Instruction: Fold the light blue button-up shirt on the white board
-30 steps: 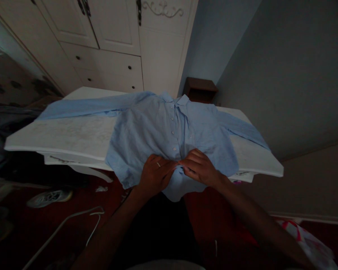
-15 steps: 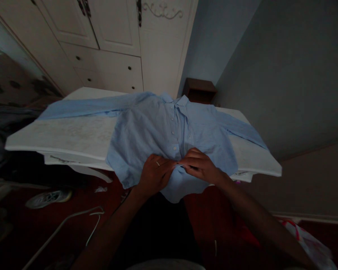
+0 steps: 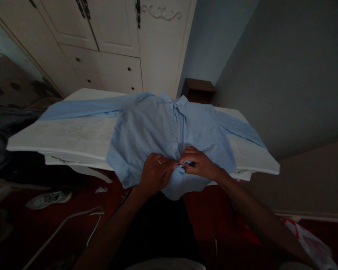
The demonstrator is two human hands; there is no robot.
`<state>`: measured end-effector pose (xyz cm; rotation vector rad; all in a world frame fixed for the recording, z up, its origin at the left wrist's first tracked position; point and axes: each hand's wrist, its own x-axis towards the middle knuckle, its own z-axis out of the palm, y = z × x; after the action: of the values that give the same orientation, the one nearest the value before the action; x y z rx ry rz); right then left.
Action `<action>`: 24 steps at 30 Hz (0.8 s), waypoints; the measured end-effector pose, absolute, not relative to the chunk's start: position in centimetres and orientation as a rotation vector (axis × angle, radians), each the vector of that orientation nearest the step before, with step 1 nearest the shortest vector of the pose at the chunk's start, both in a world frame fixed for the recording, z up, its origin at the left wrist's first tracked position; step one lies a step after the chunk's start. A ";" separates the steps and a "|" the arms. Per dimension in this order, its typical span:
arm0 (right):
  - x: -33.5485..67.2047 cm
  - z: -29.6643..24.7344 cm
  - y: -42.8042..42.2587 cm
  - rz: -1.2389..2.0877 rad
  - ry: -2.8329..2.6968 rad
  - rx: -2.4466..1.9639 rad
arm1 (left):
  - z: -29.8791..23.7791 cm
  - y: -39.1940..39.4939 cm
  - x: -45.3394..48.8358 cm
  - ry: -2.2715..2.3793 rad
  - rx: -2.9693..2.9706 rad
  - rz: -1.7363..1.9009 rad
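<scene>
A light blue button-up shirt [image 3: 146,131] lies face up on a white table [image 3: 73,135], sleeves spread to both sides and collar at the far edge. Its hem hangs over the near edge. My left hand [image 3: 154,174] pinches the left side of the button placket near the hem; a ring shows on one finger. My right hand [image 3: 198,165] pinches the right side of the placket, fingertips meeting the left hand's at the shirt's centre line. Both hands are closed on the cloth.
A white wardrobe with drawers [image 3: 112,48] stands behind the table. A small brown stand [image 3: 198,90] sits in the corner. On the red floor lie a white hanger [image 3: 73,221], a shoe [image 3: 45,198] and a bag [image 3: 307,240]. Dark cloth [image 3: 0,131] is piled at left.
My right hand has curled tighter and shifted slightly up along the placket; the left hand stays almost in place. The shirt has not moved on the table.
</scene>
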<state>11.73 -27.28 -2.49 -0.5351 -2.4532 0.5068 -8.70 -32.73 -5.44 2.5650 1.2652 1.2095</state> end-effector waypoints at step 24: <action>11.7 -2.7 -30.9 -0.127 -2.322 -0.839 | -4.4 -33.3 -7.8 1.409 2.063 1.300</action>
<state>11.72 -30.95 -2.71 -0.8388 -2.3221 -0.1266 -7.76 -33.32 -4.40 2.0633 1.4091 1.2998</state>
